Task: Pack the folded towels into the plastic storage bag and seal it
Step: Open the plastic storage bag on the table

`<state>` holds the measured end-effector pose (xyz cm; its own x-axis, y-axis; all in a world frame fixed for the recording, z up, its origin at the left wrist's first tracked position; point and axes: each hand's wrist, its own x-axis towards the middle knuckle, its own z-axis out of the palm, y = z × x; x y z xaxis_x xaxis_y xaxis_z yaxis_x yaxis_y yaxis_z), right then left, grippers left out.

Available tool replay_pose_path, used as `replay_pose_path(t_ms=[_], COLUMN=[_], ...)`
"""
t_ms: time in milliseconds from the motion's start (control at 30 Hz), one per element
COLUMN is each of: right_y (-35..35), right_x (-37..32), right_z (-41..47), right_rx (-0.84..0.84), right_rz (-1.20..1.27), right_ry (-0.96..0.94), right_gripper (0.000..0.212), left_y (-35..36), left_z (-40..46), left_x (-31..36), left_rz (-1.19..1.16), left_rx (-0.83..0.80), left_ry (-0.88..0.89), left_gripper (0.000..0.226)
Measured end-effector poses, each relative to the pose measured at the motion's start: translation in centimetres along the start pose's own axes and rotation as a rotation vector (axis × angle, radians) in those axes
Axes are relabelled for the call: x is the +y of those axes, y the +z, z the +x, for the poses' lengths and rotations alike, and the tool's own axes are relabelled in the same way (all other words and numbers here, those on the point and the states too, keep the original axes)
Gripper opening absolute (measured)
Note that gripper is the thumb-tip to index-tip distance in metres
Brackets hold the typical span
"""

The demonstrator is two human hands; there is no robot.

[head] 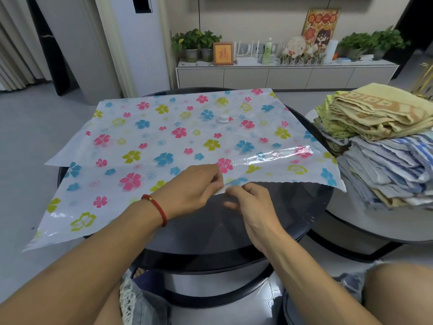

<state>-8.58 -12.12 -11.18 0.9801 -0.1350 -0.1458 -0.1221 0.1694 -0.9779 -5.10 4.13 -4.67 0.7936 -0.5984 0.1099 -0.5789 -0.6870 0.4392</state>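
Both hands, left hand (199, 184) and right hand (250, 202), are pinching the near edge of the flat, empty storage bag (178, 137) on the table (269, 221), seemingly opening it, while the folded towels (384, 146) are lying unpacked at three o'clock.

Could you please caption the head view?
Both hands pinch the flowered storage bag's near edge; folded towels wait alongside.

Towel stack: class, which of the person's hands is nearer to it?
Right. The right hand is at the bag's near edge, on the side toward the towel stack; the left hand is beside it, farther away.
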Motion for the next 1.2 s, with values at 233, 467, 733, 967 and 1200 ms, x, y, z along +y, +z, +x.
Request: replay_pose_path(t_ms=[233,467,733,967,1200], right_y=[0.4,1.0,1.6,0.8,-1.9], right_x=[-0.1,0.1,0.6,-0.3,-2.0], right_z=[-0.3,-0.8,-1.9,-4.5,-4.2], right_rx=[0.013,0.013,0.234,0.102,0.165], right_rz=[-0.120,-0.251,-0.173,-0.522,-1.425], right_ry=[-0.039,-0.047,0.022,-0.032,-0.856], right_gripper=[0.026,0.028,0.021,0.026,0.042], left_y=[0.2,-0.1,1.7,0.7,0.9], left_z=[0.4,0.6,1.0,2.5,1.4], left_x=[-0.2,-0.7,1.5,0.7,0.2], left_rz=[-0.188,-0.223,0.338,0.263,0.339], left_rx=[0.043,0.012,0.166,0.281,0.204], left_ry=[-0.100,-0.160,0.034,-0.032,0.059], left_gripper=[0.011,0.009,0.011,0.008,0.008])
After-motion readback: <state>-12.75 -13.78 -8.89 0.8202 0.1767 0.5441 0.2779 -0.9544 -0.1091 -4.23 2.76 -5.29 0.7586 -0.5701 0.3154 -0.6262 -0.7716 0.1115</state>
